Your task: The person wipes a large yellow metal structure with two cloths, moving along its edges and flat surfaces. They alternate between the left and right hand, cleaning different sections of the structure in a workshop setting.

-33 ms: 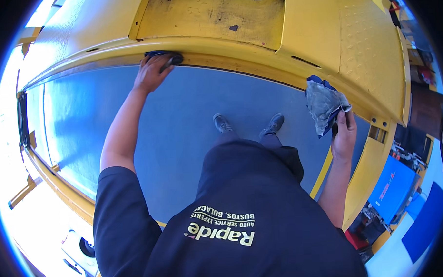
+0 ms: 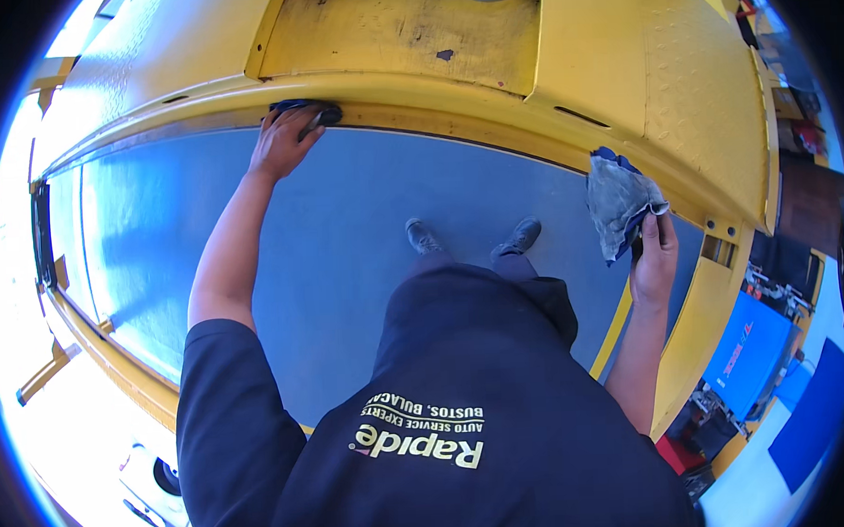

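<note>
My left hand [image 2: 284, 141] is closed around a dark blue and black rag [image 2: 328, 113], pressed against the lower side of a long yellow steel beam [image 2: 407, 95]. The fingers partly cover this bundle, so its full shape is hidden. Over on the right, my right hand [image 2: 655, 260] pinches a crumpled rag [image 2: 617, 201], grey on one face and dark blue at its edges. That rag hangs close to the beam's right part, and I cannot tell whether the two touch.
Yellow tread-plate panels [image 2: 695, 96] flank a worn recess [image 2: 395, 37] beyond the beam. My shoes [image 2: 423, 236] stand on the blue-grey floor [image 2: 348, 285]. A yellow post [image 2: 694, 324] rises at the right, with a blue case [image 2: 749, 354] and assorted tools farther out.
My left hand and its dark rag have slid slightly left along the beam. My right hand and the grey rag have barely moved.
</note>
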Action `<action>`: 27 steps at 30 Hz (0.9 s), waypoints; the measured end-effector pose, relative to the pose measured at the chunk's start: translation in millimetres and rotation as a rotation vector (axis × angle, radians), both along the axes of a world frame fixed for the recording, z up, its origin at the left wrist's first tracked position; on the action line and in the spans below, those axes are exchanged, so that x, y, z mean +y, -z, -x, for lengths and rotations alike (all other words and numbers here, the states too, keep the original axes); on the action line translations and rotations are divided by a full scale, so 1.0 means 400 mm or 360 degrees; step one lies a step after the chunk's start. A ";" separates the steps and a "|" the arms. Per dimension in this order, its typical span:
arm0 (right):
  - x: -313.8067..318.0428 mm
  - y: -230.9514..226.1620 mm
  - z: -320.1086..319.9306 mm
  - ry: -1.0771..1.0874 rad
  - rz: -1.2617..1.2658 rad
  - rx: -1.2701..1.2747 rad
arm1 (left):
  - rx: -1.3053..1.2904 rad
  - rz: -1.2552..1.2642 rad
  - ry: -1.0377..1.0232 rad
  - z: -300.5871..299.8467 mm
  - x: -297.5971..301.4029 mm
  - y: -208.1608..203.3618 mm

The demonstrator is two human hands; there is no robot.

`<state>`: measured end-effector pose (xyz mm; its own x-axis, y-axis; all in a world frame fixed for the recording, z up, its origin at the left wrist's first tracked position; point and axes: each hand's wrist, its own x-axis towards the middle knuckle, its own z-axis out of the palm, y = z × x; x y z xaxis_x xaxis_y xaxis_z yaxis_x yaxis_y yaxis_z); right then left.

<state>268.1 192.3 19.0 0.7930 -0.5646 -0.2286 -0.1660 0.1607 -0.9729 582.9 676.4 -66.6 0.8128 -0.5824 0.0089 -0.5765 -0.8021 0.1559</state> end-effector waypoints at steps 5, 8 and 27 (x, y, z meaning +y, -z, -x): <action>0.010 0.032 0.047 0.0095 -0.0161 -0.0222 | 0.0153 0.0090 0.0043 -0.004 -0.078 0.009; 0.008 0.064 0.028 0.0060 -0.0272 -0.0220 | 0.0192 0.0150 0.0305 0.061 -0.236 0.020; 0.023 0.065 -0.264 -0.0786 -0.0771 -0.0292 | 0.0587 0.0770 0.0346 0.199 -0.569 0.040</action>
